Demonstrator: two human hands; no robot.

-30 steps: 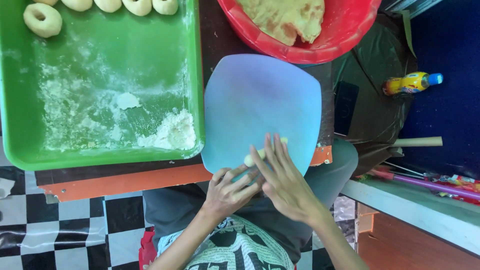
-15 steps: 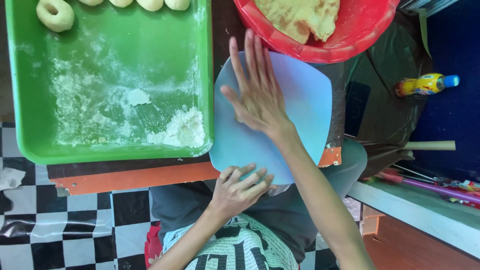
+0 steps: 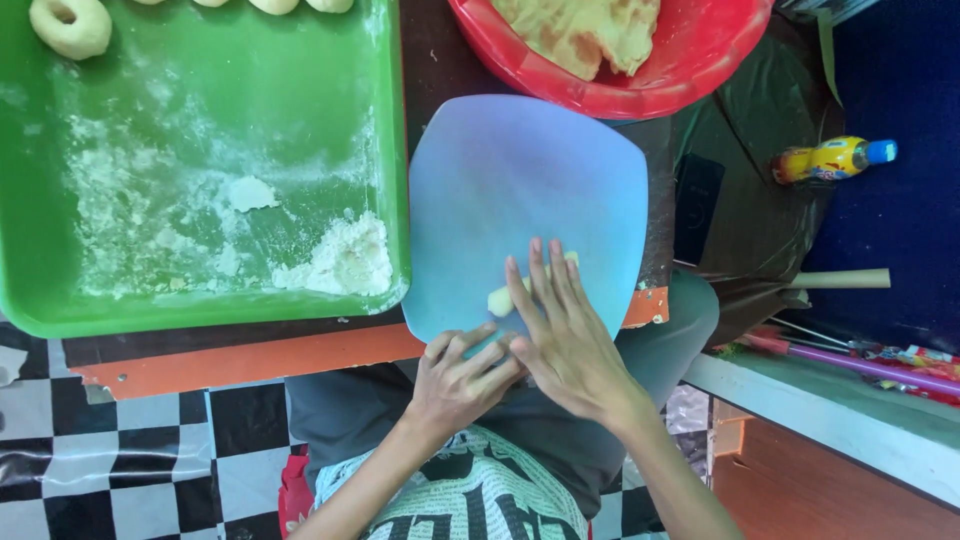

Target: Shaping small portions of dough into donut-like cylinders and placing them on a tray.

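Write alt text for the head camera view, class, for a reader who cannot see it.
A person's right hand presses flat on a small roll of pale dough on a light blue mat, while the left hand rests on the mat's near edge. To the left is a floured green tray with ring-shaped dough; above, a red bowl holds dough.

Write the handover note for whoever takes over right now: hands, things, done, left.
Right hand: flat, palm down on a small roll of dough on the blue mat.
Left hand: open, resting at the mat's near edge, holding nothing.
Green tray: loose flour in the near corner, dough rings along the far edge.
Red bowl: raw dough inside.
Done: several rings shaped.
Left: this piece is a short roll, not yet a ring; more dough waits in the bowl.
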